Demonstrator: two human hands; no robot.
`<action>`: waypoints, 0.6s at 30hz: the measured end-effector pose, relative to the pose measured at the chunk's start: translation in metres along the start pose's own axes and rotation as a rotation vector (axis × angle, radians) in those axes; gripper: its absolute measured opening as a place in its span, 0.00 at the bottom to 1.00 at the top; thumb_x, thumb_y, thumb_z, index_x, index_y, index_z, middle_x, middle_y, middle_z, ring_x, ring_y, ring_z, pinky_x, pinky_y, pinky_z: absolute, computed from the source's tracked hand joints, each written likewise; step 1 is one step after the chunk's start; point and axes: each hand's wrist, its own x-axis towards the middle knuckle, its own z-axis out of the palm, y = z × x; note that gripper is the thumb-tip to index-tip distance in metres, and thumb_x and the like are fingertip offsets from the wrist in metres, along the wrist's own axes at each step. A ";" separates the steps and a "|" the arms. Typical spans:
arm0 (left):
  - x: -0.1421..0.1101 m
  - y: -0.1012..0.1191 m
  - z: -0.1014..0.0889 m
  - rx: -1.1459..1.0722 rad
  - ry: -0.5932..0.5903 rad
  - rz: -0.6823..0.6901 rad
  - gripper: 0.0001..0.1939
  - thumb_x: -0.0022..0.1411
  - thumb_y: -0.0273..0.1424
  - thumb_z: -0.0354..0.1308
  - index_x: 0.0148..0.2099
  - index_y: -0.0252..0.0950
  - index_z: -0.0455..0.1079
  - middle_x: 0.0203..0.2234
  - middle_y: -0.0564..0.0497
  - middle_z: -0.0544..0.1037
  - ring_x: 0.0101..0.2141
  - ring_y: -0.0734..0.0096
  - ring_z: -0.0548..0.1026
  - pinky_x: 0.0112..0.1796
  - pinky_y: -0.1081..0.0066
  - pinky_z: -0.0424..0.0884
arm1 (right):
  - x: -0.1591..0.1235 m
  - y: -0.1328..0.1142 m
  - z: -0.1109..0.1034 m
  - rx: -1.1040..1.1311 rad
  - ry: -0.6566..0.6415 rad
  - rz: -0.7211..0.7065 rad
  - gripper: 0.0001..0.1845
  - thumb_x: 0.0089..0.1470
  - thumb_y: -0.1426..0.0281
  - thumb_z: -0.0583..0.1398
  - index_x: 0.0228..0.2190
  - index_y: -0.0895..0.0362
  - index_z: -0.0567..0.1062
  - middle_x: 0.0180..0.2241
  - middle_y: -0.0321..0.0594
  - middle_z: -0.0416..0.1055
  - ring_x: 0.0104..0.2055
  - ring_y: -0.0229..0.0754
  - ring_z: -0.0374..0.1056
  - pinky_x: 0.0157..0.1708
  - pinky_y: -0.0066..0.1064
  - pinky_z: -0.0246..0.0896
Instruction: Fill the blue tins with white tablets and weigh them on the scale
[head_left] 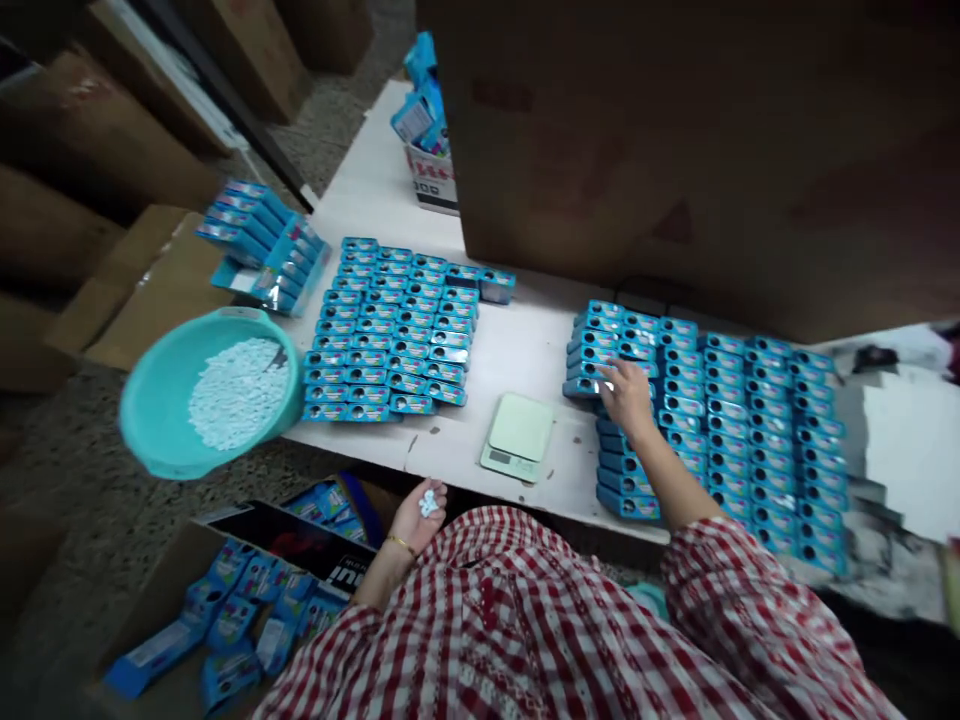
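Observation:
My left hand (418, 515) is cupped palm up near the table's front edge, its fingers curled round a small heap of white pieces (428, 503). My right hand (627, 396) reaches over the left side of the right-hand block of small blue boxes (726, 420). Its fingers are apart at a box in a front row; whether a small piece is between the fingertips cannot be made out. Between my hands lies a pale kitchen scale (517, 436). To the left stands another block of blue boxes (394, 330) in rows.
A turquoise basin (161, 400) of white pieces stands at the table's left. Below it, an open carton (165, 590) holds loose blue boxes. A large brown carton (675, 150) takes up the table's back. More blue boxes (259, 240) are stacked at the far left.

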 end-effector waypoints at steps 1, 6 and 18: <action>0.002 -0.001 0.005 0.025 -0.013 -0.014 0.13 0.63 0.26 0.45 0.28 0.30 0.65 0.19 0.50 0.69 0.16 0.84 0.63 0.12 0.84 0.54 | -0.018 0.001 -0.005 -0.027 -0.061 -0.014 0.16 0.54 0.69 0.54 0.44 0.54 0.72 0.47 0.47 0.66 0.48 0.50 0.59 0.46 0.43 0.55; 0.003 -0.015 0.024 0.137 -0.052 -0.079 0.11 0.62 0.27 0.47 0.28 0.30 0.65 0.18 0.50 0.69 0.16 0.83 0.64 0.12 0.84 0.53 | -0.039 -0.019 0.012 -0.166 -0.261 0.020 0.14 0.53 0.70 0.54 0.42 0.52 0.73 0.52 0.46 0.61 0.48 0.51 0.55 0.42 0.41 0.51; -0.009 -0.029 0.021 0.195 -0.089 -0.037 0.11 0.62 0.27 0.47 0.28 0.29 0.65 0.19 0.49 0.70 0.15 0.82 0.64 0.12 0.83 0.53 | -0.021 -0.028 0.024 -0.261 -0.165 0.103 0.15 0.56 0.72 0.49 0.42 0.59 0.70 0.44 0.51 0.66 0.42 0.50 0.56 0.37 0.39 0.46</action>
